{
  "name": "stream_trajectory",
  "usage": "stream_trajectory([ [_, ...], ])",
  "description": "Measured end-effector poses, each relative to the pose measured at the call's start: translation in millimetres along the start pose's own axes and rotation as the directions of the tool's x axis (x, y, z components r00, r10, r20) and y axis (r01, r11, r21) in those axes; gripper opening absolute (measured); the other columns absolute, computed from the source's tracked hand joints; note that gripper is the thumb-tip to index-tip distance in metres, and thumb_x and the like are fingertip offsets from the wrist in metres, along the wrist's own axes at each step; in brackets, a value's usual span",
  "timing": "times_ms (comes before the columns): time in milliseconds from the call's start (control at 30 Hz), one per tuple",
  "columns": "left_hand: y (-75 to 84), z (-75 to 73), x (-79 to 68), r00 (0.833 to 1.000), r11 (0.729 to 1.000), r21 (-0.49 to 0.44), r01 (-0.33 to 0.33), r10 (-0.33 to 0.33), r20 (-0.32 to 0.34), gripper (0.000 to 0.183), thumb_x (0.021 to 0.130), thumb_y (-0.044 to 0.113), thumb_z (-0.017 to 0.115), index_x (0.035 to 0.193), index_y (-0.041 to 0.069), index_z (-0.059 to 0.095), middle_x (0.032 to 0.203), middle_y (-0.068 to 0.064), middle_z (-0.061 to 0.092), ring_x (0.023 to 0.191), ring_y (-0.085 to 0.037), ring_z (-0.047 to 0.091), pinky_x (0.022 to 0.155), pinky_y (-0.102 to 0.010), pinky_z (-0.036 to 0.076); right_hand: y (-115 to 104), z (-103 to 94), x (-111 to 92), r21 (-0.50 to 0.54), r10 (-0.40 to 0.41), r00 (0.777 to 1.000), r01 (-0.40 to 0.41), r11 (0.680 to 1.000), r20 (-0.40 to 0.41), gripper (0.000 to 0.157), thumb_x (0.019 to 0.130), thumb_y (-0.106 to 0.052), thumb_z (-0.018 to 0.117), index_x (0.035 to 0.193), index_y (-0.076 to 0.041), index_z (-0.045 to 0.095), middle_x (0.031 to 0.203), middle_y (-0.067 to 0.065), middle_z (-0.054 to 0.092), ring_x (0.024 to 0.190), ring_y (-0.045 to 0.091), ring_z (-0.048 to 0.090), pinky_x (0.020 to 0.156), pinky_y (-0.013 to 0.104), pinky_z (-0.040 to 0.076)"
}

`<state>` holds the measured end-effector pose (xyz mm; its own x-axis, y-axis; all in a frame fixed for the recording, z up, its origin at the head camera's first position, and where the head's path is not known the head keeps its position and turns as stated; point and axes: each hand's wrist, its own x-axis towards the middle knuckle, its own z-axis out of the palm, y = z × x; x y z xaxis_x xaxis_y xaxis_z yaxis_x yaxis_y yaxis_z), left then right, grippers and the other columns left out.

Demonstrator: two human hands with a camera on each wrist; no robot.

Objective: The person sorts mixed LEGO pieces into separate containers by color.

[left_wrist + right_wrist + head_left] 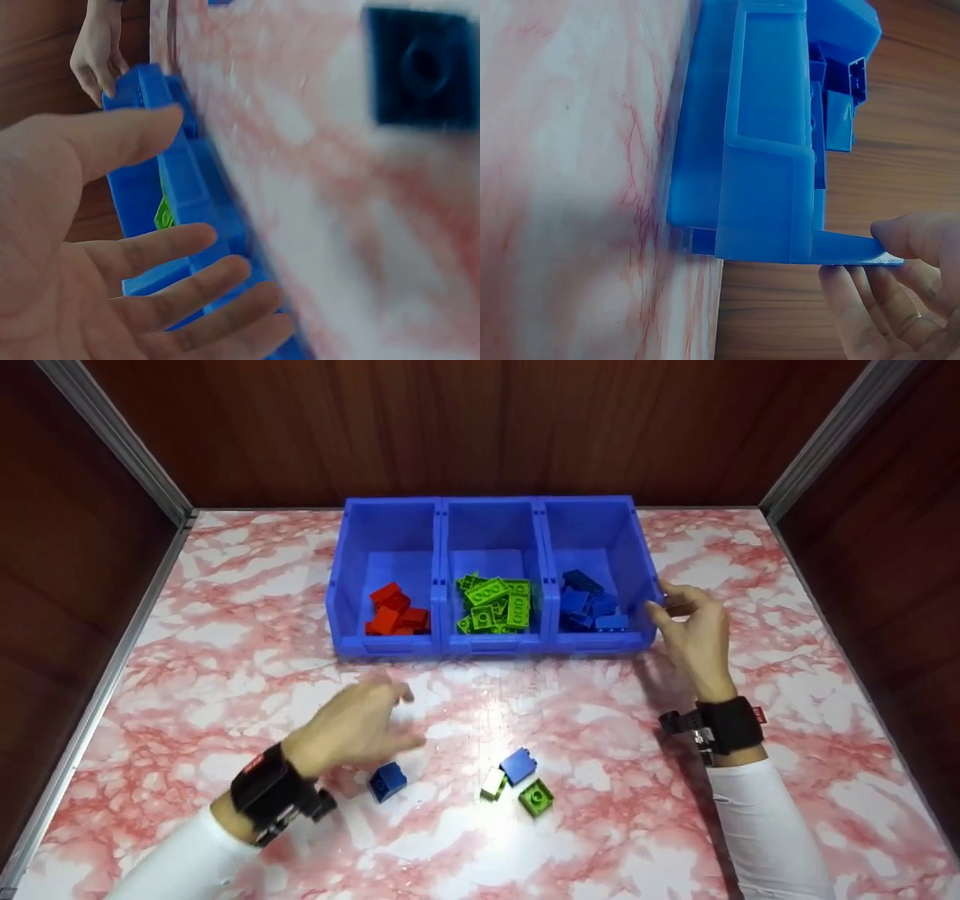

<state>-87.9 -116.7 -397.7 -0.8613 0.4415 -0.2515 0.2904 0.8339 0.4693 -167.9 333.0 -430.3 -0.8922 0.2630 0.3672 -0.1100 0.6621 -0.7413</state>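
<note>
In the head view my right hand (pixel 697 634) pinches the right side wall of the blue three-compartment bin (pixel 491 645). The right wrist view has the thumb (pixel 911 234) on one face of that wall and the fingers beneath the other. My left hand (pixel 349 727), slightly blurred, hovers over the table in front of the bin, its fingers spread and holding nothing. Close by it lies a dark blue brick (pixel 388 781), large in the left wrist view (pixel 424 69). Another blue brick (pixel 519 766), a pale-topped green brick (pixel 493 784) and a green brick (pixel 536 798) lie clustered further right.
Red bricks (pixel 390 611) sit in the left compartment, green bricks (pixel 495 604) in the middle one, blue bricks (pixel 592 607) in the right one. A dark wooden wall (pixel 480 427) stands behind the bin; side panels flank the marbled table (pixel 225 660).
</note>
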Motion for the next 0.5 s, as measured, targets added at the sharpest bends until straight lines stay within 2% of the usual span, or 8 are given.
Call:
stream_trajectory([
  [67, 0.1, 6.1, -6.4, 0.999, 1.000, 0.014, -0.002, 0.001, 0.043, 0.066, 0.084, 0.044, 0.086, 0.131, 0.003, 0.067, 0.116, -0.014, 0.068, 0.088, -0.020, 0.061, 0.079, -0.039, 0.060, 0.7, -0.3, 0.1, 0.002, -0.006, 1.000, 0.006, 1.000, -0.003, 0.033, 0.093, -0.007, 0.076, 0.125, -0.001, 0.075, 0.104, 0.022, 0.080, 0.075, -0.013, 0.057, 0.069, 0.008, 0.046],
  [200, 1.6, 16.6, -16.3, 0.996, 0.999, 0.027, -0.034, 0.031, 0.080, 0.065, 0.077, 0.042, 0.093, 0.124, 0.004, 0.068, 0.100, -0.007, 0.063, 0.082, -0.018, 0.056, 0.073, -0.035, 0.053, 3.0, 0.4, 0.1, 0.008, -0.018, 1.000, 0.018, 1.000, -0.015, 0.033, 0.093, -0.008, 0.076, 0.124, 0.000, 0.075, 0.102, 0.022, 0.080, 0.073, -0.016, 0.057, 0.067, 0.007, 0.045],
  [333, 1.8, 24.1, -23.2, 0.992, 0.995, 0.036, -0.091, 0.088, 0.096, 0.054, 0.073, 0.028, 0.095, 0.115, 0.005, 0.068, 0.098, -0.007, 0.063, 0.080, -0.018, 0.056, 0.072, -0.036, 0.052, 4.9, 1.3, -0.4, 0.015, -0.020, 1.000, 0.020, 1.000, -0.022, 0.032, 0.092, -0.008, 0.077, 0.123, 0.000, 0.076, 0.101, 0.021, 0.080, 0.071, -0.016, 0.057, 0.065, 0.006, 0.046],
  [500, -2.6, 30.9, -27.1, 0.983, 0.989, 0.028, -0.144, 0.140, 0.120, 0.036, 0.071, 0.007, 0.088, 0.101, 0.007, 0.069, 0.096, -0.008, 0.065, 0.080, -0.017, 0.056, 0.071, -0.033, 0.051, 4.7, 0.8, -0.9, 0.023, -0.023, 0.999, 0.024, 0.999, -0.023, 0.032, 0.092, -0.007, 0.077, 0.123, 0.000, 0.076, 0.101, 0.023, 0.080, 0.072, -0.016, 0.057, 0.065, 0.006, 0.046],
])
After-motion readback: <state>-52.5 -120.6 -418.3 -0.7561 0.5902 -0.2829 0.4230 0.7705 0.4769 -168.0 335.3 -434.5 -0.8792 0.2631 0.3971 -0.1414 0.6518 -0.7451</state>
